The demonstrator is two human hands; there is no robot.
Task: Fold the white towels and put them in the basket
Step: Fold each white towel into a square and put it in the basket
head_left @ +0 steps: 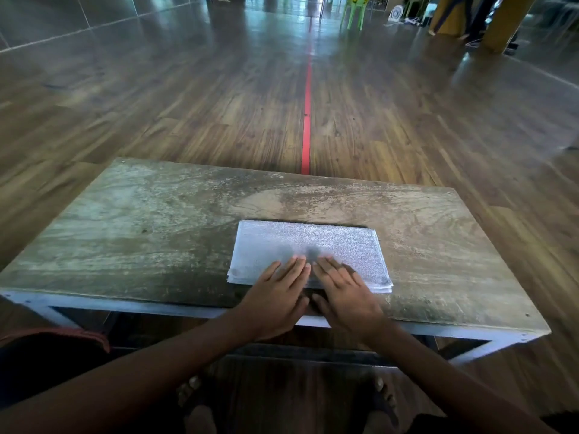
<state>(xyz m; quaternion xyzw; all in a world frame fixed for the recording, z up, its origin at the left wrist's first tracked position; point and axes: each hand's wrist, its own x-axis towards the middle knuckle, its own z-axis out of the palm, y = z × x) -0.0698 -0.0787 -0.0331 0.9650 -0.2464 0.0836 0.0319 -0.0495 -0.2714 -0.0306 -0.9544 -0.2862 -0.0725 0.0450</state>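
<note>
Left hand and right hand side by side, fingers flat and extended, pressing near edge of folded white towel on counter.

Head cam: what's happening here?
A person stands at a worn wooden table with both bare hands laid flat, palms down, on the near edge of a white towel. The left hand and right hand sit side by side, fingers extended and slightly motion-blurred, as if smoothing it. The towel is already folded into a layered rectangle, lying near the table's front edge. No basket can be clearly made out in this view, so the towel has not yet been put away.
</note>
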